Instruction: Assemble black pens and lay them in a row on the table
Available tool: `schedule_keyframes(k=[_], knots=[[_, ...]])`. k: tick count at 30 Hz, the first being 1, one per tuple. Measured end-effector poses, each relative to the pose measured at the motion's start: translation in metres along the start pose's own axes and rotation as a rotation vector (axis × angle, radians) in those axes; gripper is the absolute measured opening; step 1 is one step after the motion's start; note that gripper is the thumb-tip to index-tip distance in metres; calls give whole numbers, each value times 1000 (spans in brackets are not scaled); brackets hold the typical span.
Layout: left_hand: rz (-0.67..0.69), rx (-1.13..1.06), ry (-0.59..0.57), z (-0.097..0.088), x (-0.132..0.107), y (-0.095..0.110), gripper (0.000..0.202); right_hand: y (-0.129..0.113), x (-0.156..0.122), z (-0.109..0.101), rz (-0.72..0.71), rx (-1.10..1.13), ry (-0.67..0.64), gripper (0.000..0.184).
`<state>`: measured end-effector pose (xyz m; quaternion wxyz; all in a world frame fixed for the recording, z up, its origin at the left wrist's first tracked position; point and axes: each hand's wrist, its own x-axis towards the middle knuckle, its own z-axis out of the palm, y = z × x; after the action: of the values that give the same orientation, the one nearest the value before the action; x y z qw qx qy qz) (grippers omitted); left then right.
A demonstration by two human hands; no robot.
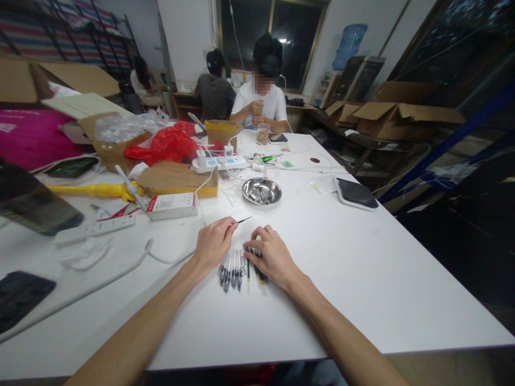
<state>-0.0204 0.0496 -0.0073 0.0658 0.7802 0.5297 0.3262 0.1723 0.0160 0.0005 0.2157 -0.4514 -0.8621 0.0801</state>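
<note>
My left hand is closed in a pinch on a thin dark pen refill, its fine tip pointing up and to the right. Beneath that hand lies a row of clear pen barrels with black grip ends. My right hand hovers low over several black pen refills with yellow ends, partly covering them. Its fingers are bent but apart, with the thumb close to one refill that lies separate from the others. Beyond both hands, a shiny metal dish holds small dark parts.
White table under everything. On the left are a white cable, a small white-and-red box, power strips and a red bag. A tablet lies at right. Across the table sits a person beside a jar.
</note>
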Motion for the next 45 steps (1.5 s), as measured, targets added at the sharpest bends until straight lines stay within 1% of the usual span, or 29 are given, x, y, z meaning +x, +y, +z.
schedule_keyframes(k=[7, 13, 16, 27, 31, 33, 35, 38, 40, 42, 45], knots=[[-1, 14, -40, 1, 0, 0, 25, 0, -1, 1, 24, 7, 4, 14], [2, 27, -45, 0, 0, 0, 25, -1, 0, 1, 51, 35, 21, 10], [-14, 30, -67, -1, 0, 1, 24, -3, 1, 1, 64, 54, 29, 11], [-46, 54, -113, -4, 0, 6, 26, -3, 2, 3, 35, 145, 71, 13], [-39, 50, -112, -4, 0, 5, 25, -4, 4, -3, 46, 308, 94, 14], [-29, 42, -108, -4, -1, 4, 25, -4, 4, -9, 74, 431, 145, 13], [-13, 30, -102, -4, -1, 4, 25, -3, 5, -12, 157, 569, 227, 10], [15, -8, -98, -5, -1, 4, 26, 4, 8, -13, 329, 774, 386, 2], [37, -41, -103, -5, -1, 5, 26, 9, 10, -10, 406, 917, 489, 9], [61, -65, -111, -4, -1, 6, 26, 12, 11, -8, 452, 1046, 557, 17], [93, -77, -135, -3, -3, 7, 26, 13, 12, -7, 484, 1149, 568, 22]])
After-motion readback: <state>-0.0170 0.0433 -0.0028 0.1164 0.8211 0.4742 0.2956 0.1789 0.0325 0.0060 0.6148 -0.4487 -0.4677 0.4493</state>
